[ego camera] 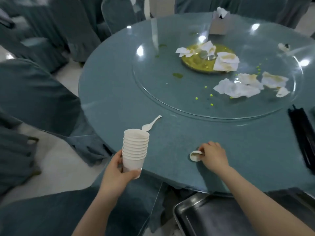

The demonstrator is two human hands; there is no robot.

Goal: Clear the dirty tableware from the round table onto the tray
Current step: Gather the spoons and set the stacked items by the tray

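tray (196,212) cut by bottom edge | chopsticks (301,133) blurred, cut right

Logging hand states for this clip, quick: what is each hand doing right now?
Left hand: grips the stack of white cups.
Right hand: fingers curled, pinching a white spoon lying on the round table.

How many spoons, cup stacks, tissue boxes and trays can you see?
White spoons: 2, one lying on the table, one in the right hand
Cup stacks: 1, in the left hand
Tissue boxes: 1
Metal trays: 1
Total: 5
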